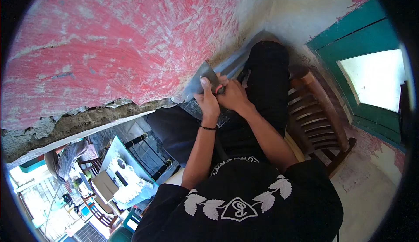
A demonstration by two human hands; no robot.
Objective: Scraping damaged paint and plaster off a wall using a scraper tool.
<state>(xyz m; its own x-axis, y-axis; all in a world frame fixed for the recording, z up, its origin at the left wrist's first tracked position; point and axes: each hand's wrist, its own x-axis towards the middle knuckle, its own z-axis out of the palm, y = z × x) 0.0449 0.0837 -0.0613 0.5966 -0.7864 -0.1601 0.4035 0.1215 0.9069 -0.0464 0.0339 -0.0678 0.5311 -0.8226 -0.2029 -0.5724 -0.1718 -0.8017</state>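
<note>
My left hand (208,104) holds a thin grey flat plate (201,80), with the thumb laid along its face. It looks like a wide scraper blade, though I cannot tell for certain. Close beside it, my right hand (235,95) is closed around a red-and-black handle (219,89) at the plate's edge. Whether handle and plate are one tool is hidden by the fingers. Both hands are above my lap, near the lower edge of a pink wall with scraped, patchy paint (131,49). A dark flat piece (192,109) with pale specks lies under my left hand.
Broken plaster (108,112) runs along the wall's edge on the left. A slatted wooden chair (316,117) stands close on my right, by a green-framed pane (370,78). At lower left are a light-topped table (131,173) and more chairs (98,211).
</note>
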